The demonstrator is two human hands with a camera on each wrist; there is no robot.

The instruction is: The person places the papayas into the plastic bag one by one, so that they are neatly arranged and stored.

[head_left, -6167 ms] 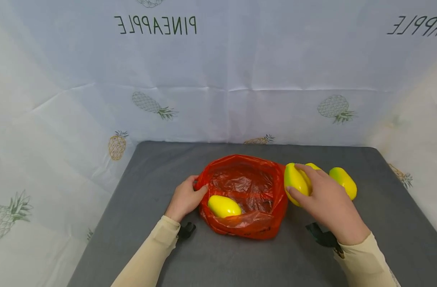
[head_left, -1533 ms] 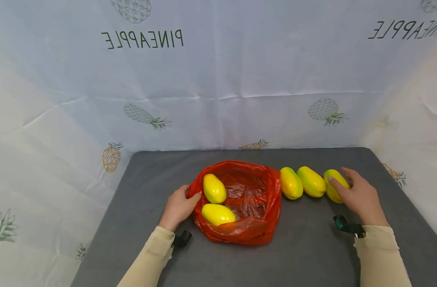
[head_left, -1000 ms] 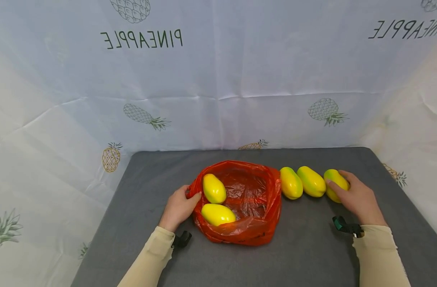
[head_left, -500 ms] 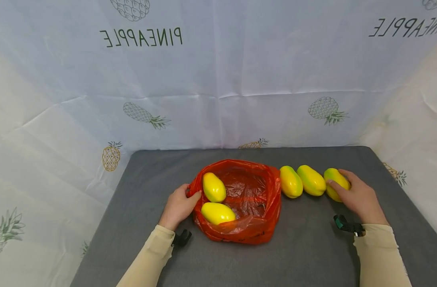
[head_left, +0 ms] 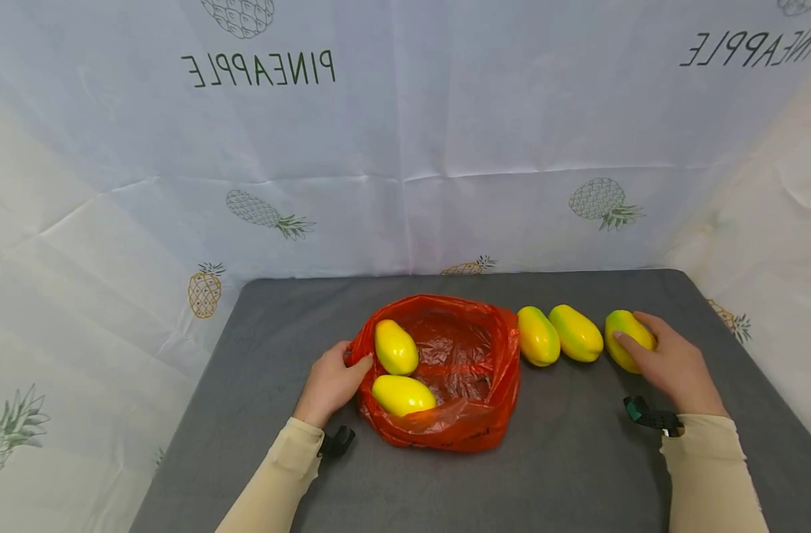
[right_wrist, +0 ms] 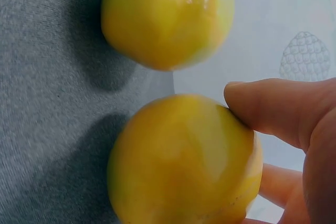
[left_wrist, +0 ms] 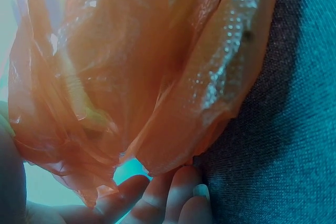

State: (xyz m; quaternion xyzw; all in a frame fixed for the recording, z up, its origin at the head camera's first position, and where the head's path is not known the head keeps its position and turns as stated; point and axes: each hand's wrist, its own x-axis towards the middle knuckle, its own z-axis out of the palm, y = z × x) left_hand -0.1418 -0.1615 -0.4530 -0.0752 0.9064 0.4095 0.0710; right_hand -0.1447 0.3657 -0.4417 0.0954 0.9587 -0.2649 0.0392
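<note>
A red plastic bag (head_left: 445, 437) stands with its mouth spread on the table, holding two yellow mangoes, an upper one (head_left: 396, 348) and a lower one (head_left: 403, 396). My left hand (head_left: 331, 381) pinches the bag's left rim; the left wrist view shows the fingers (left_wrist: 181, 195) at the bag's (left_wrist: 126, 66) crumpled edge. On the right, my right hand (head_left: 675, 366) grips the rightmost mango (head_left: 627, 342) between thumb and fingers. In the right wrist view the thumb (right_wrist: 273, 106) lies on this mango (right_wrist: 184, 161), whose far side is hidden.
Two more mangoes, one (head_left: 539, 337) against the bag's right side and another (head_left: 576, 333) beside it, lie between the bag and my right hand. The grey table (head_left: 579, 474) ends at a pineapple-print cloth (head_left: 499, 133) behind.
Since the oldest frame, a second mango has gone into the bag and my right hand has moved right to the last mango. Just now that mango has shifted slightly right, away from its neighbour.
</note>
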